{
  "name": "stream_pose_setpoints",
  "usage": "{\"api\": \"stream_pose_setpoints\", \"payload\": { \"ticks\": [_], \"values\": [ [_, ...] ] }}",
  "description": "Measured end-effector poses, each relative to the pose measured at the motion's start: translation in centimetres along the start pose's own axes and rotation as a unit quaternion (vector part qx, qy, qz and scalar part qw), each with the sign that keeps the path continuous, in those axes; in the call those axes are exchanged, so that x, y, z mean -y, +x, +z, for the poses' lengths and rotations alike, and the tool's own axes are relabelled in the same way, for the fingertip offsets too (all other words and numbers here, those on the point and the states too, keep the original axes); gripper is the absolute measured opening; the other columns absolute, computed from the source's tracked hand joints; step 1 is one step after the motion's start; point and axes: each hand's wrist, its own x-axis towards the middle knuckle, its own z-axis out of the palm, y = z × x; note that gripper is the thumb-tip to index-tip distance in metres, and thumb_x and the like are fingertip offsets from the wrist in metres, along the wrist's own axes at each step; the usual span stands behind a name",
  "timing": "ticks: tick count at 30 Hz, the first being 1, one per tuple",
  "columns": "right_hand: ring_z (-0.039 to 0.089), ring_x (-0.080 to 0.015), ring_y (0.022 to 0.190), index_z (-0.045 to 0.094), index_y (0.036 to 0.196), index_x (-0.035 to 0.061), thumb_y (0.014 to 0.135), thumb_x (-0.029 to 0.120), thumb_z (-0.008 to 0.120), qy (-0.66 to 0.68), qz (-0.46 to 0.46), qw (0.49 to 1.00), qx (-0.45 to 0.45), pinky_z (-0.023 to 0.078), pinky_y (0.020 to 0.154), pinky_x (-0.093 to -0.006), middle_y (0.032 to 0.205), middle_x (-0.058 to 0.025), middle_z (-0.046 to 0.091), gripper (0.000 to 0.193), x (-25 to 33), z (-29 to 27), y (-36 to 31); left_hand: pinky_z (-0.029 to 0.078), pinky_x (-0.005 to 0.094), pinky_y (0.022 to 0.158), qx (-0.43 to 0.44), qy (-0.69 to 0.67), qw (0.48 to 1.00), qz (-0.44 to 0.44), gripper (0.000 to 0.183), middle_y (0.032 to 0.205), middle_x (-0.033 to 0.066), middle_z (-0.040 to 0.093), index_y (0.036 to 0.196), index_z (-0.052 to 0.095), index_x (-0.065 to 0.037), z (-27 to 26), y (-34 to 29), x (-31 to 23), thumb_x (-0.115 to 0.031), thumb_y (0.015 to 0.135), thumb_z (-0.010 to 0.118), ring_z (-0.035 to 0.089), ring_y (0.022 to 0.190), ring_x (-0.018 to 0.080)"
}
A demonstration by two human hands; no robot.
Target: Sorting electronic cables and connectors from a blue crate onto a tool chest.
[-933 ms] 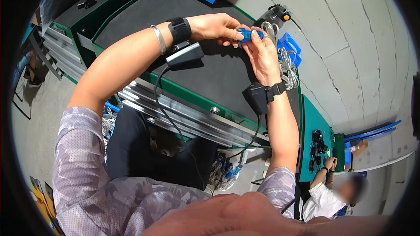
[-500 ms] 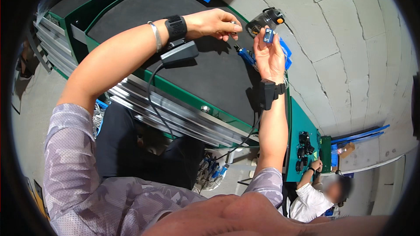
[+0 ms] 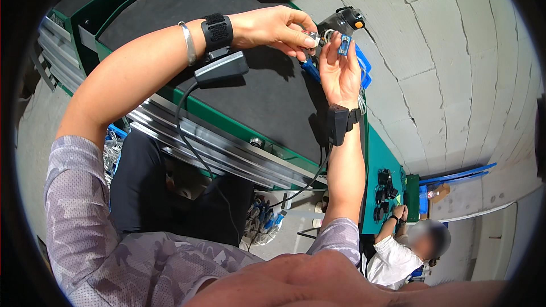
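Observation:
My right hand [image 3: 340, 77] is raised over the far right of the bench, its fingertips closed on a small blue VGA-type connector [image 3: 344, 44] with the D-shaped end showing. Close beside it, my left hand [image 3: 273, 28] pinches a small silvery and white piece [image 3: 312, 39] between thumb and fingers; its exact kind is too small to make out. A narrow gap separates the two held pieces. Below the left fingers, a blue-handled tool [image 3: 310, 70] lies on the dark bench mat [image 3: 273, 99], partly hidden by my hands.
A dark clear bottle [image 3: 340, 21] stands behind my hands. Blue plastic [image 3: 364, 71] and pale cable lie behind my right wrist. A black box with a cord [image 3: 222, 69] hangs under my left wrist. A co-worker [image 3: 401, 256] sits at a green table [image 3: 375, 159] on the right.
My left hand has come nearer to my right hand, bringing the small piece beside the connector. The blue connector is turned more upright. The whole view has shifted slightly.

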Motion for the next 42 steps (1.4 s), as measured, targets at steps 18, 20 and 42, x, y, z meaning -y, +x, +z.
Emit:
{"api": "stream_pose_setpoints", "payload": {
  "ticks": [18,20,42],
  "values": [
    [0.06,-0.0202,0.102,0.061,0.106,0.0124,0.097,0.034,0.055,-0.066,0.035,0.996,0.038,0.044,0.093,-0.0436,0.101,-0.0035,0.067,0.024,-1.6,0.6,-0.5,0.05,0.0303,0.093,0.02,-0.021,0.999,0.031,0.04,0.108,0.007,0.064,0.121,0.056,-0.002,-0.2,0.3,0.5,-0.027,0.091,0.066,0.063,0.1,0.0147],
    [0.06,-0.0201,0.1,0.06,0.108,0.0124,0.097,0.034,0.055,-0.067,0.042,0.995,0.058,0.046,0.09,-0.0423,0.099,-0.0027,0.066,0.024,-1.7,0.6,-0.4,0.05,0.0312,0.095,0.026,-0.022,0.999,0.036,0.042,0.11,0.009,0.064,0.122,0.056,0.0,-0.3,0.3,0.7,-0.027,0.091,0.066,0.063,0.102,0.016],
    [0.056,-0.0201,0.102,0.056,0.119,0.0081,0.092,0.042,0.062,-0.158,0.021,0.986,0.044,0.044,0.092,-0.0361,0.114,-0.0084,0.06,0.044,-2.6,1.4,-0.8,0.049,0.031,0.095,0.013,0.002,0.999,0.04,0.039,0.11,0.0068,0.065,0.12,0.058,-0.004,-0.3,0.2,0.3,-0.027,0.09,0.067,0.064,0.101,0.0148]
  ]
}}
